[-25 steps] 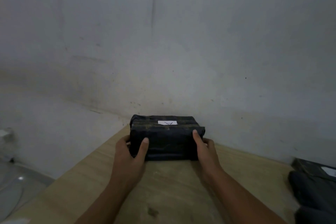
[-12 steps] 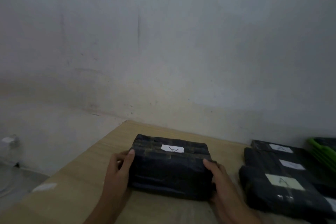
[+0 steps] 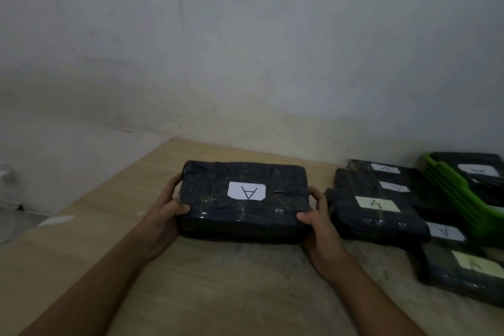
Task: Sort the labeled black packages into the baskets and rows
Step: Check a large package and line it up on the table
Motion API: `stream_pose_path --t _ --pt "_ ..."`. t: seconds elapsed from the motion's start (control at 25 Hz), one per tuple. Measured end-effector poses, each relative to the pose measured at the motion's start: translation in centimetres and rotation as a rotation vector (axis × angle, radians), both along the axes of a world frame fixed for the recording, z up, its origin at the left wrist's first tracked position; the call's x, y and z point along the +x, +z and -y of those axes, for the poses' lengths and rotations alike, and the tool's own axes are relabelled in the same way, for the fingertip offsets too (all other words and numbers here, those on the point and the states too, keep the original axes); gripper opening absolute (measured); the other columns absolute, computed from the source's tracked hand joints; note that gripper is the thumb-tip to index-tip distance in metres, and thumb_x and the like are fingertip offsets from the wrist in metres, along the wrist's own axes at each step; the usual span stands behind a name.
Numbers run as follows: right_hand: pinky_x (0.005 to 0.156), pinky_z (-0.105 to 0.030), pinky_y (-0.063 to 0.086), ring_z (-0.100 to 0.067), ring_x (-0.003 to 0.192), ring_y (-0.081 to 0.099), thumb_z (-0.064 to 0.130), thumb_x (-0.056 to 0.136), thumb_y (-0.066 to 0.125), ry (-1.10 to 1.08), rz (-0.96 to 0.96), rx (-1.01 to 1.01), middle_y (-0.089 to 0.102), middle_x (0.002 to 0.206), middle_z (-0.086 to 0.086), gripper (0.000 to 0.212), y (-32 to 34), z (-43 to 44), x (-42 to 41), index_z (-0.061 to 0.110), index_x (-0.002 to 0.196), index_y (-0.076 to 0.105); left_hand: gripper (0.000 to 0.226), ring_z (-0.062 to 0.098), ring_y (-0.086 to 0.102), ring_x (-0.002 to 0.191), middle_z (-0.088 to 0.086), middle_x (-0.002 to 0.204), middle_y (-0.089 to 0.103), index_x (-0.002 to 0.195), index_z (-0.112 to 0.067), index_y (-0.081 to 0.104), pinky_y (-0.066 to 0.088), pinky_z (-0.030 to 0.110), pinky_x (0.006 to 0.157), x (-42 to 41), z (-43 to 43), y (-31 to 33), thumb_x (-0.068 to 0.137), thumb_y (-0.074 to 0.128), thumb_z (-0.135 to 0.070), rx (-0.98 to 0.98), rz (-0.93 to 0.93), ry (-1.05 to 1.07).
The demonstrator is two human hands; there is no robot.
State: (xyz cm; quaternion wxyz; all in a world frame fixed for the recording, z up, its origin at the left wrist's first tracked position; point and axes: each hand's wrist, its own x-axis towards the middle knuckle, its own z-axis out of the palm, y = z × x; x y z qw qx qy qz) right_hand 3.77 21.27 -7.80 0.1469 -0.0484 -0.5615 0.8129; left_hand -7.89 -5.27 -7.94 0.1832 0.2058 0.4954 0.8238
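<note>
A black wrapped package with a white label marked A lies flat near the middle of the wooden table. My left hand grips its left end and my right hand grips its right end, thumbs on top. To its right lies a row of black packages labelled A, overlapping one another. A green basket at the far right holds another labelled black package.
A pale wall rises directly behind the table's far edge. The table's left edge drops off to the floor at the left. Bare tabletop lies in front of the held package.
The package has come nearer to me and toward the right, away from the wall. The view has swung right and down, and the row of packages and green basket now show.
</note>
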Motion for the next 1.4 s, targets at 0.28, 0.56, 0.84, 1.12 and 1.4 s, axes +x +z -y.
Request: stream_pose_path --t 0.28,0.56,0.84,1.12,1.4 --pt "0.088 -0.043 0.052 -0.034 0.117 0.056 0.011 0.046 0.07 0.102 -0.06 0.083 0.055 0.135 -0.014 0.096 -0.5 -0.7 0.2 0.037 0.134 0.04 0.047 0.027 0.07 0.098 0.014 0.114 0.07 0.118 -0.01 0.065 0.06 0.037 0.075 0.9 -1.1 1.6 0.087 0.054 -0.044 0.047 0.161 0.027" --pt "0.101 -0.053 0.048 -0.032 0.115 0.065 0.065 0.079 0.066 0.018 0.145 0.043 0.067 0.125 -0.013 0.069 1.2 0.0 0.0 0.016 0.128 0.06 0.033 0.026 0.072 0.075 0.013 0.095 0.073 0.109 -0.01 0.063 0.058 0.032 0.056 1.3 -1.2 1.5 0.09 0.049 -0.033 0.008 0.147 0.149" --pt "0.1 -0.052 0.049 -0.033 0.114 0.065 0.059 0.087 0.057 -0.056 0.057 0.045 0.067 0.124 -0.013 0.053 2.0 0.6 0.8 0.02 0.122 0.064 0.037 0.025 0.072 0.078 0.012 0.1 0.073 0.107 -0.012 0.066 0.06 0.035 0.06 1.8 -1.5 2.2 0.081 0.058 -0.038 0.059 0.181 0.15" --pt "0.076 -0.01 0.052 0.011 0.106 0.06 0.034 0.073 0.078 -0.018 -0.068 0.388 0.059 0.122 0.02 0.073 2.5 0.4 2.1 0.037 0.137 0.043 0.067 0.031 0.068 0.102 0.016 0.119 0.068 0.119 -0.014 0.066 0.06 0.041 0.077 2.0 -1.3 2.3 0.086 0.039 -0.066 0.07 0.196 0.104" --pt "0.101 -0.032 0.046 -0.001 0.106 0.056 0.065 0.074 0.046 -0.136 0.083 0.272 0.058 0.113 0.021 0.046 2.9 0.6 1.7 0.043 0.113 0.057 0.096 0.016 0.063 0.112 -0.011 0.117 0.069 0.127 -0.033 0.052 0.058 0.025 0.072 3.0 -1.5 2.0 0.047 0.067 -0.084 -0.133 -0.217 0.146"
